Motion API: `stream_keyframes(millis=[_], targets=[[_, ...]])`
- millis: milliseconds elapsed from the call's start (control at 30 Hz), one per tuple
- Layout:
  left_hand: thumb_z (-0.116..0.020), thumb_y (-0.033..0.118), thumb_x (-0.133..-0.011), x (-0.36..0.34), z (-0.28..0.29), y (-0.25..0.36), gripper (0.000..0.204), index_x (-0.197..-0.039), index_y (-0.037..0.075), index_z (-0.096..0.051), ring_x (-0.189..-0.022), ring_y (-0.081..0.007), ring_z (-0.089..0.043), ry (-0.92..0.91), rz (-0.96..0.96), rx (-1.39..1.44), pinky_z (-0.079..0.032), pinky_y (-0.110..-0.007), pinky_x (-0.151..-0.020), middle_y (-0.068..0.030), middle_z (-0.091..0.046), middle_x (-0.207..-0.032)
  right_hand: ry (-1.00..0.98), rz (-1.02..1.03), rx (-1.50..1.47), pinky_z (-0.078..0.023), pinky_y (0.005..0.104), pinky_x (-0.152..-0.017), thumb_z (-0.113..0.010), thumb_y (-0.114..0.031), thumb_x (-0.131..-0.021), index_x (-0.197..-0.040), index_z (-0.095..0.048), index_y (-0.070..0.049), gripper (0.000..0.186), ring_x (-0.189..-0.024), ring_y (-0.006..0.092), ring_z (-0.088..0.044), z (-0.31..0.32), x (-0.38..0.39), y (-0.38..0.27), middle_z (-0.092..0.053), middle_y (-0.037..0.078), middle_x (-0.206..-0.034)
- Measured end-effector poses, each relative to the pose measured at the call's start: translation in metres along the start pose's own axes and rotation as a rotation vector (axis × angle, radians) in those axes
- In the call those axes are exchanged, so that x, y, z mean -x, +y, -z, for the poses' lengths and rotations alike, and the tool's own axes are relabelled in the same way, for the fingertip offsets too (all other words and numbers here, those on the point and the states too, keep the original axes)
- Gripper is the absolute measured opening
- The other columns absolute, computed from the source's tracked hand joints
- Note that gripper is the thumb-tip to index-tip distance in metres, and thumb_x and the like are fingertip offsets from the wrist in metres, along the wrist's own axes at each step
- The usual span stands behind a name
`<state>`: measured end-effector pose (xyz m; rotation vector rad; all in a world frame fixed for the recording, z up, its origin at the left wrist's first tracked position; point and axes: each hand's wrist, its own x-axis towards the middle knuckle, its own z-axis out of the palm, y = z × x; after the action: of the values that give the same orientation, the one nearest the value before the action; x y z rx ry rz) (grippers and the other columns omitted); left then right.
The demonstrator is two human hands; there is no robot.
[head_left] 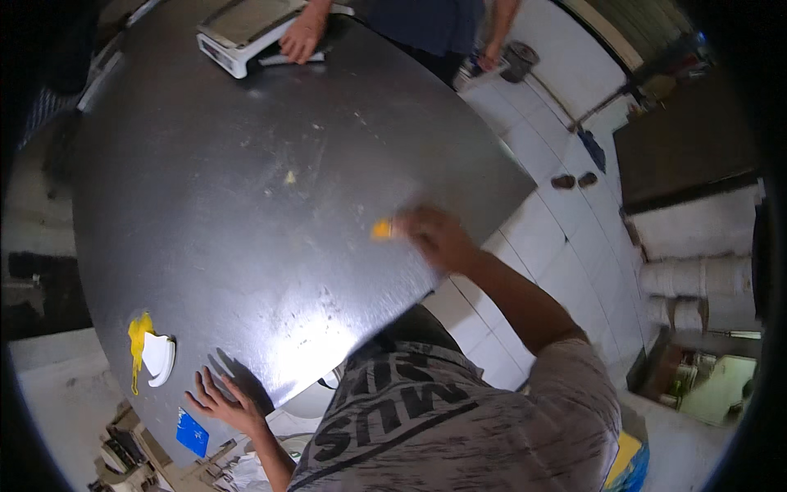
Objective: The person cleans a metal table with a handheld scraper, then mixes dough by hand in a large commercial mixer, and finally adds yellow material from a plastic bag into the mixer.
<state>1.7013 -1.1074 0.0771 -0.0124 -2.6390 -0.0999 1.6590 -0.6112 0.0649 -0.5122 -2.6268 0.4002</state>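
My right hand (438, 242) is over the right part of the dark metal table (229, 230), blurred by motion. Its fingers are closed on a small yellow-orange thing (382, 229), whose kind I cannot make out. At the near left edge, my left hand (229, 403) rests with fingers spread and nothing in it. Beyond that hand lies a white curved scraper (160, 358), partly against a yellow smear of paste (139, 334). A flat blue scraper (192, 432) lies to the left of the same hand, close to the table's edge.
Across the table, another person's hand (302, 37) is at a white scale (231, 57). Small yellowish crumbs (290, 176) dot the tabletop. White floor tiles (541, 246) and a pair of sandals (574, 181) show at the right. A dark bucket (519, 61) stands farther back.
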Motion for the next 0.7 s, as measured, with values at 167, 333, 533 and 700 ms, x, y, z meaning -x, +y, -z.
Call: stream_keyframes(millis=[167, 333, 533, 700], targets=[[-0.049, 0.017, -0.087, 0.003, -0.004, 0.026, 0.034, -0.118, 0.005, -0.050, -0.125, -0.0351, -0.023, 0.011, 0.066, 0.013, -0.017, -0.050, -0.103, -0.0145, -0.044, -0.124, -0.433, -0.223, -0.850, -0.048, 0.0325, -0.069, -0.055, -0.021, -0.084, -0.096, -0.058, -0.001, 0.024, -0.078, 0.0206, -0.060, 0.034, -0.096, 0.051, -0.062, 0.014, -0.088], [-0.046, 0.021, -0.088, 0.010, -0.014, 0.040, 0.035, -0.118, 0.003, -0.049, -0.125, -0.0370, -0.022, -0.008, 0.151, -0.082, -0.015, -0.051, -0.102, -0.0169, -0.044, -0.123, 0.172, 0.799, -0.421, -0.050, 0.0323, -0.063, -0.055, -0.018, -0.086, -0.100, -0.052, 0.004, 0.026, -0.069, 0.0206, -0.060, -0.099, -0.081, 0.020, -0.061, 0.016, -0.083], [-0.044, 0.020, -0.088, 0.006, -0.012, 0.055, 0.035, -0.117, 0.002, -0.049, -0.127, -0.0368, -0.018, -0.041, 0.229, -0.094, -0.016, -0.050, -0.102, -0.0161, -0.042, -0.125, -0.154, -0.123, -0.644, -0.048, 0.0315, -0.072, -0.044, -0.029, -0.091, -0.099, -0.054, 0.001, 0.033, -0.079, 0.0192, -0.059, -0.056, -0.210, 0.014, -0.060, 0.016, -0.085], [-0.042, 0.021, -0.088, -0.001, -0.009, 0.055, 0.037, -0.117, 0.000, -0.048, -0.126, -0.0377, -0.021, -0.070, 0.292, -0.168, -0.016, -0.047, -0.102, -0.0189, -0.044, -0.123, -0.404, 0.139, -0.558, -0.047, 0.0317, -0.075, -0.044, -0.029, -0.090, -0.096, -0.057, 0.001, 0.032, -0.082, 0.0222, -0.060, -0.090, -0.215, -0.042, -0.061, 0.014, -0.090]])
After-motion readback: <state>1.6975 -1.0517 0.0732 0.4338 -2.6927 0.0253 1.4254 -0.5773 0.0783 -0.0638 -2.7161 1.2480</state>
